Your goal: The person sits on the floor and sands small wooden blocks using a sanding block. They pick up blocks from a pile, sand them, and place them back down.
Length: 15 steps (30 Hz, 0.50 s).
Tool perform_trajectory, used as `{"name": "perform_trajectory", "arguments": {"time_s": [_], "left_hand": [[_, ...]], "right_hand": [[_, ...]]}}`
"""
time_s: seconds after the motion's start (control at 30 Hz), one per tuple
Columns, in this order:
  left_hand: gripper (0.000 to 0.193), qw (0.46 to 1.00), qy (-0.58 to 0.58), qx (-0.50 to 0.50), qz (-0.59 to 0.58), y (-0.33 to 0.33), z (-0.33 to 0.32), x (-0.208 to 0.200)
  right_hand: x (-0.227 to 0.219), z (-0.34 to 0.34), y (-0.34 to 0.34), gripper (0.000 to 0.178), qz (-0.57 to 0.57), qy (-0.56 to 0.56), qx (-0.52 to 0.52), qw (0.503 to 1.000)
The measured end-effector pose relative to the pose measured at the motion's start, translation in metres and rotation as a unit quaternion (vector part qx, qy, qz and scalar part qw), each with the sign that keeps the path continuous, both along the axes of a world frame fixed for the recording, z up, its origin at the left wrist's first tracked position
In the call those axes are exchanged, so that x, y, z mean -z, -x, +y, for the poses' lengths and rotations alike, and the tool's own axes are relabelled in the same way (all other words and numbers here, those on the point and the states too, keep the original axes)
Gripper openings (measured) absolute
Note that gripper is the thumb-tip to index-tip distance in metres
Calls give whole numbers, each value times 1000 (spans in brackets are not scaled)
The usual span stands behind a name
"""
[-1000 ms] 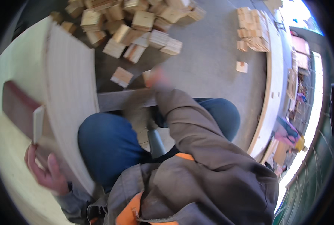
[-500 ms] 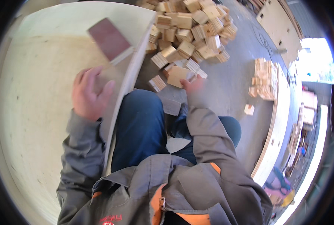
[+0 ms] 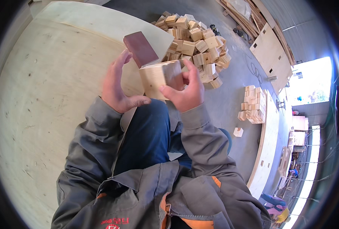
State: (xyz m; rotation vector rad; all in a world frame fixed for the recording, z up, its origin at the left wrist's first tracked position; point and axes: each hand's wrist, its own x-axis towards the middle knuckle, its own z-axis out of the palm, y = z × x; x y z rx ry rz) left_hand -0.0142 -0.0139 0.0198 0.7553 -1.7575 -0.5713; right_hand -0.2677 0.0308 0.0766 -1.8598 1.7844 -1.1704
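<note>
My right hand (image 3: 188, 89) grips a squared plywood block (image 3: 153, 83), thumb on its near side and fingers round its right side. The block is raised above my left knee, beside the edge of a large pale wooden panel (image 3: 55, 95). To its left, my left hand (image 3: 115, 87) is open, thumb stretched toward the block and fingers pointing up. A gap shows between that palm and the block. Just beyond both hands, a flat dark-red rectangular block (image 3: 141, 49) lies on the panel near its right edge.
A heap of plywood blocks (image 3: 196, 42) covers the floor ahead. To the right, more blocks are stacked (image 3: 253, 105) beside a long panel (image 3: 266, 145), with one loose block (image 3: 238, 132) nearby. A panel with square holes (image 3: 270, 57) leans at the far right. A person (image 3: 276, 208) is at lower right.
My right hand has lifted a plywood block from the floor by the heap and brought it up and left. My left hand has shifted right, toward it.
</note>
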Motion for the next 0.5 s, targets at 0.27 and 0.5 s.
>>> {"name": "perform_trajectory", "arguments": {"time_s": [0.27,0.5], "left_hand": [[145,1000,-2,-20,0,9,6,0],[115,992,-54,-62,96,10,2,13]], "right_hand": [[-32,-19,-65,95,72,30,-16,997],[-33,-33,-76,82,-47,-19,-57,997]]}}
